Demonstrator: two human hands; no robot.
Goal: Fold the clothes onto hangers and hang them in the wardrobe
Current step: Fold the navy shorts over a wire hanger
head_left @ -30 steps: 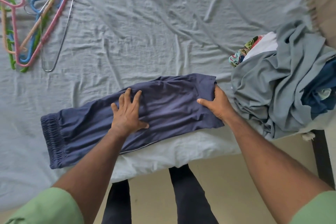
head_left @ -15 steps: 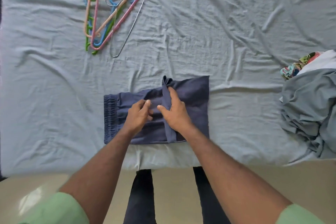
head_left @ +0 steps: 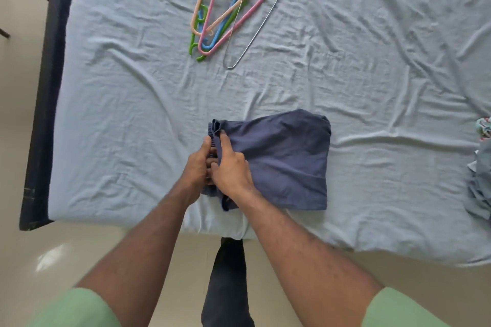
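Observation:
Navy blue trousers (head_left: 281, 156) lie folded into a short rectangle near the front edge of the bed. My left hand (head_left: 198, 164) grips the elastic waistband at the fold's left side. My right hand (head_left: 229, 167) holds the cloth right beside it, forefinger stretched along the top layer. A heap of plastic hangers (head_left: 225, 0) in pink, blue, green and peach, plus one wire hanger (head_left: 255, 21), rests at the far middle of the bed.
The bed is covered by a wrinkled pale blue sheet (head_left: 132, 101) with a dark frame (head_left: 45, 103) along its left side. A pile of grey and patterned clothes (head_left: 481, 180) sits at the right edge. Beige floor and my dark-trousered legs are below.
The trousers went from a long strip to a compact fold. My right hand brought the leg end over to the waistband, and both hands now meet at the left end. The view shifted left.

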